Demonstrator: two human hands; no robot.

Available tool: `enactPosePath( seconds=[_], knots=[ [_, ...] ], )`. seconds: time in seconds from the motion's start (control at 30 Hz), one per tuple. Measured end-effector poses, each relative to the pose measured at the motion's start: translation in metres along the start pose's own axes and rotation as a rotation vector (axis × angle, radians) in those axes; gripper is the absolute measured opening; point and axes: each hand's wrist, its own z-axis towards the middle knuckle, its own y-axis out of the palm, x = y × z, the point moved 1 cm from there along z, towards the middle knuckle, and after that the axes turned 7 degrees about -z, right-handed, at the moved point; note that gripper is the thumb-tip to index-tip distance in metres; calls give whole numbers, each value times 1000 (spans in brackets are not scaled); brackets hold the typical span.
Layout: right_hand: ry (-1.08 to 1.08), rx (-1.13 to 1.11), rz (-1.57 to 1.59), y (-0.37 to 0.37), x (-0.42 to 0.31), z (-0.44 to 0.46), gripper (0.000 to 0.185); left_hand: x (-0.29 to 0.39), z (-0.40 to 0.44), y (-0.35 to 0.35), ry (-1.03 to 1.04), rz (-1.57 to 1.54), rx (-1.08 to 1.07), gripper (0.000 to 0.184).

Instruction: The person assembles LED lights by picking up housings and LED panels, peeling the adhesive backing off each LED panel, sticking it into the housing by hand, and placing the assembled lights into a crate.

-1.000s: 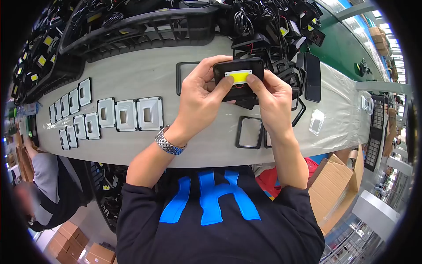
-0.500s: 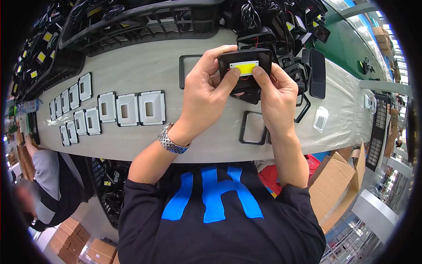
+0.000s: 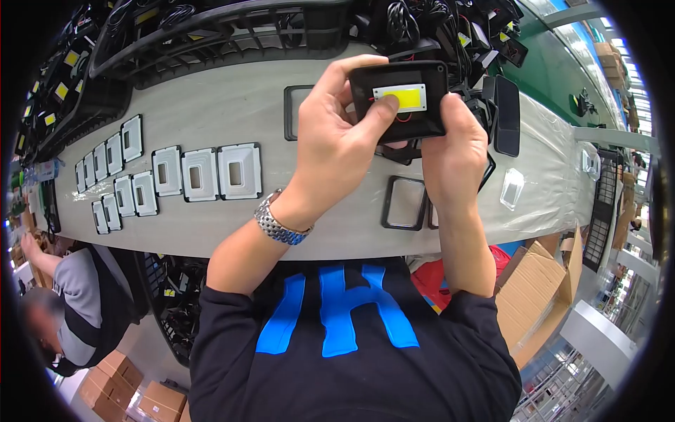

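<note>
While the left hand point(image 3: 336, 128) is pinching the black housing point(image 3: 424, 126) at its left side, thumb lying on the yellow panel point(image 3: 412, 98) and fingers curling behind, the right hand point(image 3: 457, 156) is resting along the right edge, thumb pointing away; its other fingers are mostly hiding, so whether they are gripping cannot be told. The housing is hovering above the far middle of the counter point(image 3: 316, 232), its open side facing the person, presumably so that the panel and red wire point(image 3: 403, 120) are showing plainly. That left thumb is probably steadying the panel within the cavity. At left, silver-grey reflectors point(image 3: 249, 172) are lying in rows, apparently set out so each is showing separately. A black frame point(image 3: 402, 226) is lying flat nearer the person, and a clear piece point(image 3: 512, 190) is sitting farther right.
</note>
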Motion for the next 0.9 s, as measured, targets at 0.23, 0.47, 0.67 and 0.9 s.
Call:
enactPosePath(
  seconds=[0.23, 0.47, 0.67, 0.9],
  knots=[
    [-42, -12, -139, -5, -11, -3, 27, 4, 3, 2, -70, -42, -15, 30],
    [-117, 32, -268, -1, -6, -2, 19, -6, 5, -1, 16, 57, -35, 30],
    [-74, 118, -159, 6, 6, -1, 17, -13, 8, 1, 133, 157, -7, 29],
    [-47, 146, -92, 5, 16, -2, 19, -19, 9, 2, 169, 231, 18, 25]
  ],
)
